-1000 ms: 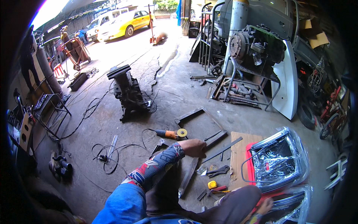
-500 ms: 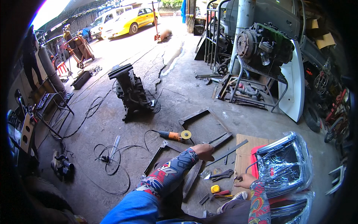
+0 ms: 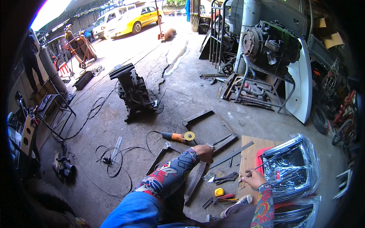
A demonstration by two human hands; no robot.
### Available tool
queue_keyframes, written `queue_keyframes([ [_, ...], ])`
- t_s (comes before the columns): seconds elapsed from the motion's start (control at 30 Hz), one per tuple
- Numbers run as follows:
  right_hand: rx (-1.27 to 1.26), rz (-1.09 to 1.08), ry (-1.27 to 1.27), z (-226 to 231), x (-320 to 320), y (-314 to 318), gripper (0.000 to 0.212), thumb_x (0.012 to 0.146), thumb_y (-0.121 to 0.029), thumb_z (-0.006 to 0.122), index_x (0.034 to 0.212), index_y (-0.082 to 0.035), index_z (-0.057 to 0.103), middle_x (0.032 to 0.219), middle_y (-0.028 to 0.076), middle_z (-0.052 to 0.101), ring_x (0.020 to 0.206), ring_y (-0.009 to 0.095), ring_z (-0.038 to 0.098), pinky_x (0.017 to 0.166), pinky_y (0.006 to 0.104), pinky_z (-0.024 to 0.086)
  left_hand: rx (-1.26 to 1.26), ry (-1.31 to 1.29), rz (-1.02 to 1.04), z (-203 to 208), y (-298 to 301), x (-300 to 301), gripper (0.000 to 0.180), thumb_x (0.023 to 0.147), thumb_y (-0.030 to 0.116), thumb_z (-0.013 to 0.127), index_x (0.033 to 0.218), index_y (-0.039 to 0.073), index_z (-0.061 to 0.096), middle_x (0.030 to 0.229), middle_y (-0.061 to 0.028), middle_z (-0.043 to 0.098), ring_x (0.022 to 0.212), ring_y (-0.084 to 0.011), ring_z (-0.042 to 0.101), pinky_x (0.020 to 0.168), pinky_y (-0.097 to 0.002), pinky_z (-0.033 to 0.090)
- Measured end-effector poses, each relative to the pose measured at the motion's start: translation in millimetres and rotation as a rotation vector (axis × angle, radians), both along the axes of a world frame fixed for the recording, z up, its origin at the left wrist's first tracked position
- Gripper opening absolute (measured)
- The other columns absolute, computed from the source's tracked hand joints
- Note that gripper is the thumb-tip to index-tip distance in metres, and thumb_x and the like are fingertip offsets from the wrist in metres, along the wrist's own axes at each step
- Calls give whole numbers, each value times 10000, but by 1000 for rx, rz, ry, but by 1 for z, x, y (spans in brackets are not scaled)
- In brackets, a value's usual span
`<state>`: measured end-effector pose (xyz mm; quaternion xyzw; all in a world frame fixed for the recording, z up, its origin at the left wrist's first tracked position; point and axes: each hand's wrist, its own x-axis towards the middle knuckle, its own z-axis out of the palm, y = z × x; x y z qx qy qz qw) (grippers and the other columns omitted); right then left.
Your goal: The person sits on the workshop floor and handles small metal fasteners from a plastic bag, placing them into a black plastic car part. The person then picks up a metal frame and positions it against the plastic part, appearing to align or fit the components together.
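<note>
My left hand is closed around a bar of a dark steel frame lying on the concrete; part of the grip is hidden. My right hand pinches a thin dark rod above a cardboard sheet, its far end pointing toward plastic-wrapped panels. Left of the frame lies an orange angle grinder with a yellow disc. Between my hands are a flat steel bar and a dark plier-like tool. Closer to me sits a yellow tape measure.
An engine block stands on the floor ahead. Another engine rests on a metal stand at far right. A black cable loops across the floor at left, near a metal square-like tool. A yellow car is parked beyond.
My right hand has risen slightly, tilting the thin rod. My left hand has shifted and turned a little at the frame, which stays in place.
</note>
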<state>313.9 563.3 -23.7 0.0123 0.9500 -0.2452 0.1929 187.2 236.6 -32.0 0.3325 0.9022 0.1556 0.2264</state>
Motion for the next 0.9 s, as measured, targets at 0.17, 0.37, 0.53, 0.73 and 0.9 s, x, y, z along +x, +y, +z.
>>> queue_keyframes([
  [0.17,-58,-32,37,12,7,-10,561,791,-407,761,1178,-21,632,1048,200,700,1012,351,675,882,409,525,-5,-16,20,3,-7,5,468,814,417,665,944,-33,670,929,-259,683,916,-407,672,793,-471,538],
  [0.37,-60,-30,70,13,9,-6,561,785,-404,768,1172,-20,632,1042,204,701,999,360,677,876,412,528,-30,-15,44,4,-9,5,467,815,410,662,953,-36,665,925,-259,684,913,-409,673,790,-471,537],
  [0.53,-39,-23,88,7,9,-4,545,785,-405,768,1155,-26,635,1024,207,702,985,368,680,862,418,533,-32,-20,47,7,-9,6,462,812,403,664,962,-35,666,925,-262,683,918,-411,672,793,-473,537],
  [0.73,-57,-23,102,7,9,-3,537,787,-404,769,1150,-31,635,1005,210,701,965,366,682,852,423,533,-12,-34,72,9,-6,6,480,765,362,712,1023,-42,687,986,-260,690,968,-384,681,830,-442,553],
  [0.9,-62,-9,119,9,8,-5,544,788,-402,769,1157,-25,632,1007,208,700,969,362,681,851,418,532,-34,-30,70,10,-6,5,478,763,367,721,1006,-44,691,976,-262,693,952,-387,686,825,-444,557],
])
